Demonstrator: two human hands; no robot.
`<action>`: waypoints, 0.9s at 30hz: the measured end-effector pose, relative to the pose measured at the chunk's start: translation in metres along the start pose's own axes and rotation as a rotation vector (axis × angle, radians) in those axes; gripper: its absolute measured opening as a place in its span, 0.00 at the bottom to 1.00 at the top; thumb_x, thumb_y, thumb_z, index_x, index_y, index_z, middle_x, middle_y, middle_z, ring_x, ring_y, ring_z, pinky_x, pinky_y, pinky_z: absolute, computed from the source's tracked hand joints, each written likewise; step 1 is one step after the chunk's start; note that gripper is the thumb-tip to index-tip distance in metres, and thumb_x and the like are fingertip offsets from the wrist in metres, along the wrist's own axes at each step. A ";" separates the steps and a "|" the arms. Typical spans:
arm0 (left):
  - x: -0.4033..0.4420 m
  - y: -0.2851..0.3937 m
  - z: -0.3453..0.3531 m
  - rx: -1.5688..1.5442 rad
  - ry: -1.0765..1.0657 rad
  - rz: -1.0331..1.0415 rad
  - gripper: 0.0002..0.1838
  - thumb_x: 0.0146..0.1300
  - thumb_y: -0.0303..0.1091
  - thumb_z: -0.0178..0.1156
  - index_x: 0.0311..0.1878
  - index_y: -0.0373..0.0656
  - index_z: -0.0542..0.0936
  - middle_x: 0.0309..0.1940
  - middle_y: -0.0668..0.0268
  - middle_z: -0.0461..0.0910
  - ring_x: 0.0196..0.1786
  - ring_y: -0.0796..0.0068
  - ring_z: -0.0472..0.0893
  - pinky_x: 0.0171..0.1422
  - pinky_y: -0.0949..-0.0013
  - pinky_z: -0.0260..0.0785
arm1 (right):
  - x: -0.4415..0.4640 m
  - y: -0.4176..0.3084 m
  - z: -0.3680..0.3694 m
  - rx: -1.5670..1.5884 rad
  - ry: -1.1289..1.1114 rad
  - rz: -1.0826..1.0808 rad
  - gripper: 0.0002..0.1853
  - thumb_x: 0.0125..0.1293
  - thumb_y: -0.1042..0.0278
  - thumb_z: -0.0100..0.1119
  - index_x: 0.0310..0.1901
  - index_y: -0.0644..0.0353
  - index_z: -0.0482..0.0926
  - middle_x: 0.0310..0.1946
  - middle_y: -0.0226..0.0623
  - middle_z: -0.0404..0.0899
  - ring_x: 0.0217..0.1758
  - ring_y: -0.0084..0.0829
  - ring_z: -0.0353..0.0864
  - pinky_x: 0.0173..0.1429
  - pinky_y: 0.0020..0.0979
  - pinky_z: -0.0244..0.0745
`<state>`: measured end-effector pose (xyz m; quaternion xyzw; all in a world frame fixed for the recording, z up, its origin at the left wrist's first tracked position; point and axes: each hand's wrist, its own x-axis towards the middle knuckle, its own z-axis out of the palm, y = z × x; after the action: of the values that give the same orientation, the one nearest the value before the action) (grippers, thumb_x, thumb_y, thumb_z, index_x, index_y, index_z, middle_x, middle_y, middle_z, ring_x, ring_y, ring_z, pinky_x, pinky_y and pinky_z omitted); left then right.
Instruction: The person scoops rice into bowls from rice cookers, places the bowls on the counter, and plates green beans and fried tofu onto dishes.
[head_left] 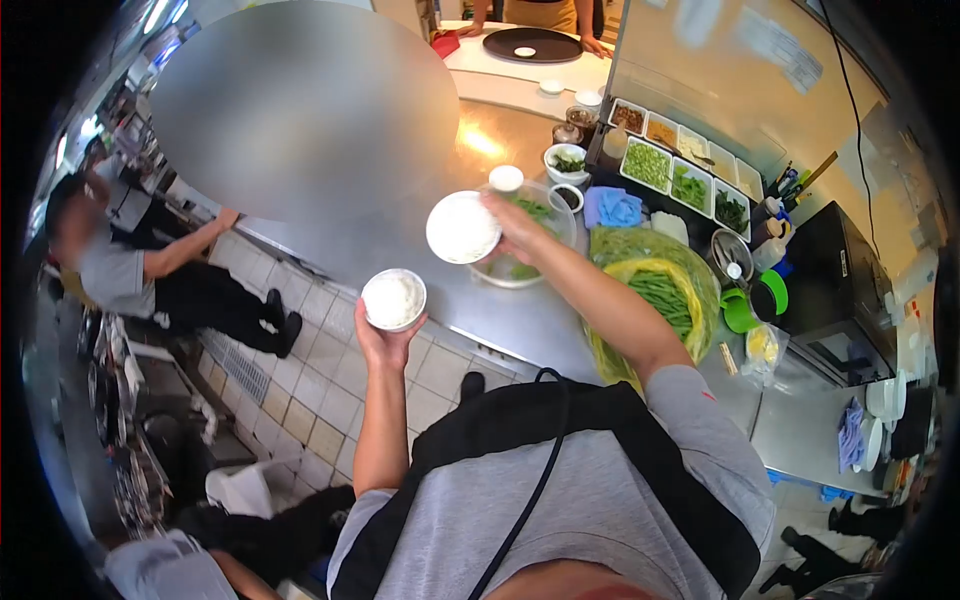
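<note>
My left hand holds a small white bowl of rice from below, out past the front edge of the steel counter. In my right hand is a second, larger-looking bowl of white rice, gripped at its right side above the counter. Behind that hand, and partly hidden by it, stands a clear round container with green leaves. A small white bowl rests at the container's back left. The two rice bowls are apart.
A bag of green beans lies under my right forearm. Ingredient trays line the back right, near a black appliance. At the left stands a co-worker; another person's hands flank a dark round tray at the back.
</note>
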<state>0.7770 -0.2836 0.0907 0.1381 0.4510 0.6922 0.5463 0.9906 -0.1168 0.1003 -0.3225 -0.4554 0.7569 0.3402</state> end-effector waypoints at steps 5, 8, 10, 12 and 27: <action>0.087 0.033 -0.014 0.208 0.039 0.006 0.32 0.64 0.61 0.41 0.61 0.45 0.66 0.54 0.56 0.75 0.51 0.54 0.79 0.39 0.49 0.78 | 0.121 0.002 0.030 -0.093 0.068 0.080 0.24 0.69 0.42 0.35 0.58 0.48 0.63 0.46 0.41 0.75 0.36 0.40 0.81 0.25 0.43 0.79; 0.137 0.044 -0.025 0.333 0.065 -0.024 0.31 0.65 0.61 0.41 0.58 0.45 0.68 0.49 0.58 0.78 0.46 0.58 0.81 0.33 0.57 0.79 | 0.181 0.019 0.039 -0.103 0.162 0.099 0.24 0.69 0.44 0.35 0.60 0.48 0.62 0.54 0.44 0.69 0.43 0.47 0.78 0.24 0.46 0.79; 0.165 0.048 -0.033 0.406 0.060 -0.033 0.31 0.65 0.60 0.41 0.57 0.44 0.69 0.46 0.59 0.79 0.44 0.62 0.81 0.30 0.60 0.78 | 0.210 0.028 0.037 -0.117 0.205 0.115 0.25 0.69 0.45 0.35 0.62 0.47 0.62 0.59 0.45 0.64 0.48 0.50 0.76 0.24 0.48 0.79; 0.188 0.052 -0.036 0.421 0.067 -0.010 0.28 0.66 0.58 0.44 0.56 0.43 0.70 0.43 0.61 0.80 0.38 0.67 0.81 0.26 0.67 0.74 | 0.226 0.037 0.033 -0.141 0.216 0.136 0.26 0.69 0.45 0.36 0.64 0.48 0.60 0.62 0.46 0.60 0.53 0.53 0.73 0.25 0.50 0.79; 0.264 0.087 -0.044 0.994 0.074 0.525 0.28 0.68 0.51 0.46 0.62 0.40 0.67 0.62 0.54 0.63 0.62 0.63 0.65 0.58 0.61 0.63 | -0.003 -0.007 0.023 -0.627 0.587 -0.573 0.14 0.70 0.62 0.44 0.35 0.61 0.78 0.30 0.38 0.80 0.28 0.31 0.80 0.35 0.32 0.75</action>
<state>0.5959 -0.0714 0.0538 0.4620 0.6923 0.5135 0.2087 0.9755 -0.1281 0.1161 -0.4702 -0.6158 0.3380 0.5343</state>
